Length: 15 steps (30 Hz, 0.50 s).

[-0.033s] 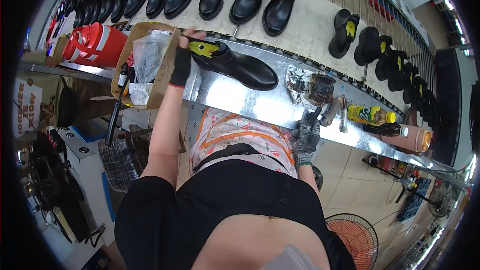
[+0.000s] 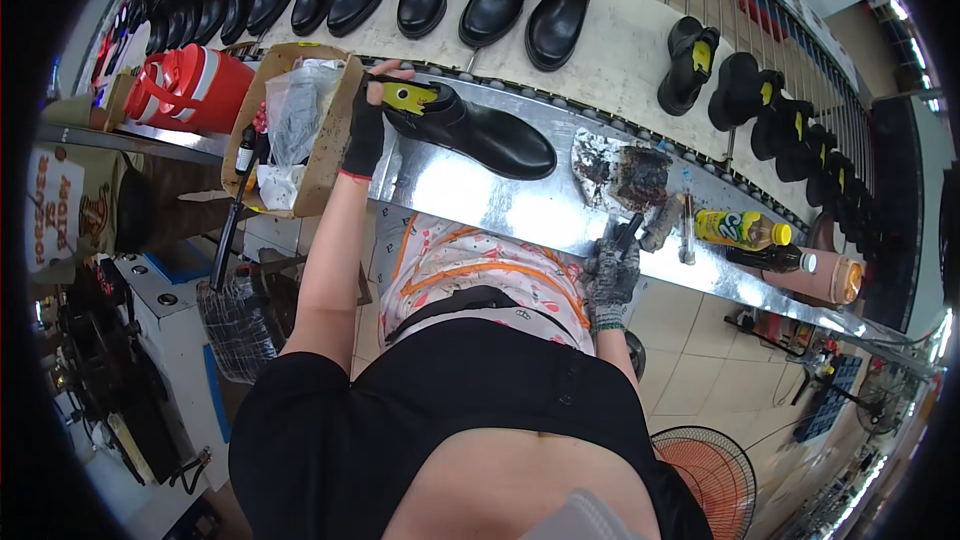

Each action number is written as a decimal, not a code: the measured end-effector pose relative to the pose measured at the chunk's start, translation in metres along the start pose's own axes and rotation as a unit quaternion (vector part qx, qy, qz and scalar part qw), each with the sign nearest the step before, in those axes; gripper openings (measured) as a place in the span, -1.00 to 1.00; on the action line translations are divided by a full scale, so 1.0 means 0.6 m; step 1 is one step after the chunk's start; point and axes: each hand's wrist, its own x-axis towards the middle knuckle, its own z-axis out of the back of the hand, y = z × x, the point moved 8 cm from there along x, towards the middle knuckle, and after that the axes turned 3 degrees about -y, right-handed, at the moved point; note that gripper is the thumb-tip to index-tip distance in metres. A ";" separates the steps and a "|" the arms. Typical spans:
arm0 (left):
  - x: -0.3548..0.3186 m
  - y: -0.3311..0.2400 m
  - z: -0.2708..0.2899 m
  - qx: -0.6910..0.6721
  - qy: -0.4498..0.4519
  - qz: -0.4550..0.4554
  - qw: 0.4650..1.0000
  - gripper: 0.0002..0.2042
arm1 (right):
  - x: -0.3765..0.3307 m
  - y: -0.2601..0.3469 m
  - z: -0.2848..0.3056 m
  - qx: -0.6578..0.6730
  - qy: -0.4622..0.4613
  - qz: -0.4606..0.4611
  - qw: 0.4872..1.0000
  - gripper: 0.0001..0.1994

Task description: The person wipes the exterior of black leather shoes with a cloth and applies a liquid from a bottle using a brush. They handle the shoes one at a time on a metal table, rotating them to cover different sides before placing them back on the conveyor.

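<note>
A black ankle boot lies on a shiny metal ledge, toe to the right, its yellow-green lining showing at the top. At the boot's opening is my left hand, in a black fingerless glove, with fingers stretched out and thumb apart beside the lining. My right hand, in a grey knitted glove, is closed round a short black stick-like tool at the ledge's near edge. Close to it lie a worn greyish brush-like piece and a dark, crusted pad on a stained white sheet.
Several black boots stand on the pale conveyor behind the ledge. Left of the boot are a cardboard box with plastic bags and a red jug. A yellow-labelled bottle and a pink tumbler lie at the right.
My left hand has turned slightly at the boot's top, and its fingers are a little more spread. At the far left, a person's printed clothing has shifted. My right hand and the boot stay put.
</note>
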 end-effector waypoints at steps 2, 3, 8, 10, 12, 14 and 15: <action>-0.029 0.009 -0.016 0.046 0.073 0.050 0.995 -0.43 | -0.004 0.009 -0.002 -0.025 0.001 0.014 1.000 -0.70; -0.039 -0.009 -0.023 0.072 0.108 0.049 0.990 -0.42 | -0.005 0.007 -0.001 -0.011 -0.004 0.006 1.000 -0.69; -0.089 -0.036 0.005 0.203 0.167 0.123 0.957 -0.43 | -0.001 -0.014 0.006 0.021 -0.011 -0.006 1.000 -0.68; -0.102 -0.034 0.009 0.214 0.155 0.151 0.953 -0.53 | 0.003 -0.013 0.006 0.003 -0.004 -0.001 1.000 -0.68; -0.106 -0.068 -0.021 0.208 0.146 0.131 0.958 -0.54 | 0.003 -0.012 0.004 -0.005 -0.006 0.002 1.000 -0.69; -0.104 -0.083 -0.053 0.195 0.133 0.096 0.967 -0.57 | 0.001 -0.005 0.004 -0.007 -0.011 -0.002 1.000 -0.70; -0.098 -0.085 -0.065 0.199 0.126 0.095 0.967 -0.57 | -0.003 0.002 0.001 -0.003 -0.012 -0.008 1.000 -0.70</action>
